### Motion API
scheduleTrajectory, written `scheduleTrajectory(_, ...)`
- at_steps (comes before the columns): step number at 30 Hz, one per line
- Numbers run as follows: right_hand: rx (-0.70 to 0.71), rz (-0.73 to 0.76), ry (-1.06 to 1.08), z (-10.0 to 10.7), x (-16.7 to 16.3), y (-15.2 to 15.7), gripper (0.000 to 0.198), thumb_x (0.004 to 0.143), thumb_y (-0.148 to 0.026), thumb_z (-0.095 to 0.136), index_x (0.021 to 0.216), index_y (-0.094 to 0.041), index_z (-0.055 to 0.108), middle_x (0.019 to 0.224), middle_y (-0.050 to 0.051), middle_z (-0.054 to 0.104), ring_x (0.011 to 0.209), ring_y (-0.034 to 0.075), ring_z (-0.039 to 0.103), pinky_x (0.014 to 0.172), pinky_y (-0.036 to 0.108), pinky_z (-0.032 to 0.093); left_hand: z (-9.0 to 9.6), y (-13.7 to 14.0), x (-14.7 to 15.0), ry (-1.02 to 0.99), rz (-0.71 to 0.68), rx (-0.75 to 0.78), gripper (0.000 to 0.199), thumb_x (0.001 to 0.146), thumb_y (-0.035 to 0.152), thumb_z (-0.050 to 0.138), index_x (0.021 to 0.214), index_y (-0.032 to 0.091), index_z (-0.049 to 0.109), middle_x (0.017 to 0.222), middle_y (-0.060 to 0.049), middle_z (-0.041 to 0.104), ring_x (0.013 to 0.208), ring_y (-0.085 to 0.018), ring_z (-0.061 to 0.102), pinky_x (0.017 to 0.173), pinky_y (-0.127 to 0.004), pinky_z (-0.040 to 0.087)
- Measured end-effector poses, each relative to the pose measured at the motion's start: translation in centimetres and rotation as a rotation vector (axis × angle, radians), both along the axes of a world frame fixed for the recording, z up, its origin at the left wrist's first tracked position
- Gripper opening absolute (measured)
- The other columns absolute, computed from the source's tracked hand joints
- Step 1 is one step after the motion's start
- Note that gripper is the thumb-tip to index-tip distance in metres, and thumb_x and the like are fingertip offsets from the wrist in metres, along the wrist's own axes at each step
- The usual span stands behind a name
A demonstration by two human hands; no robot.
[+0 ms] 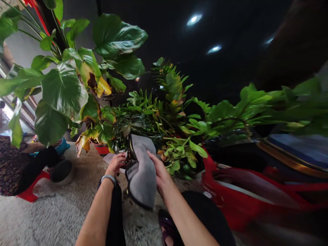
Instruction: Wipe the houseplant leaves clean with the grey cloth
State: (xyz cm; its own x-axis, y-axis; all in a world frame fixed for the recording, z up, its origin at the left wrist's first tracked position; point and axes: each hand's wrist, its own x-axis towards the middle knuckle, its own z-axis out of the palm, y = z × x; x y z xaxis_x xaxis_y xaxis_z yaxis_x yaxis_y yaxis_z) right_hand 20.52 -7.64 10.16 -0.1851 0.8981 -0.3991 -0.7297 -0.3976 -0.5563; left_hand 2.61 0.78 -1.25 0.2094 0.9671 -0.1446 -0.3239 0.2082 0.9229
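Note:
A grey cloth (143, 177) with a dark edge hangs bunched in the middle, in front of the plants. My right hand (159, 170) is closed on its right side, the thumb lying over the fabric. To the left of the cloth, my left hand (117, 164) is at the dark leaves, its fingers curled and pressed together. Whatever those fingers pinch is too small to make out. A bracelet (109, 178) circles the left wrist. Beneath the left hand lies a pale printed paper (109, 157). Green leafy plants (153, 114) stand just beyond both hands.
A large-leaved plant (64, 89) rises at the left, above a red pot (101, 149). A person (12, 164) sits on a red stool (32, 188) beside a dark round pot (62, 171). A red bag (230, 198) stands at the right on the rough concrete floor (58, 215).

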Motion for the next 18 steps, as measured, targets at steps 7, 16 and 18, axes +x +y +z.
scheduleTrajectory(7,0.074,-0.070,-0.164,1.1,0.9,-4.5,0.026,0.062,-0.031,0.085,0.081,-0.017,0.074,0.060,0.004,0.073,0.047,0.021,0.068,0.049,0.029,0.058,-0.3,0.2,-0.5,-0.007,-0.016,0.038,0.039,0.058,0.026,0.081,0.095,0.015,0.076,0.088,-0.006,0.072,0.069,-0.015,0.061,0.063,-0.025,0.048)
scheduleTrajectory(16,-0.070,-0.128,0.047,0.7,0.4,0.9,0.015,0.083,-0.028,0.063,0.076,-0.017,0.071,0.057,0.005,0.072,0.058,0.024,0.074,0.064,0.033,0.063,-0.4,0.1,-0.5,-0.004,0.018,0.018,0.039,0.057,0.026,0.080,0.094,0.015,0.075,0.097,-0.008,0.072,0.080,-0.018,0.064,0.069,-0.026,0.049)
scheduleTrajectory(18,-0.185,-0.032,0.081,-1.7,-0.8,-1.8,0.016,0.085,-0.026,0.062,0.084,-0.015,0.074,0.059,0.007,0.074,0.058,0.024,0.074,0.065,0.033,0.063,-0.4,0.2,-0.5,0.022,0.000,0.033,0.039,0.058,0.026,0.078,0.095,0.015,0.076,0.096,-0.008,0.072,0.079,-0.017,0.063,0.069,-0.026,0.049)
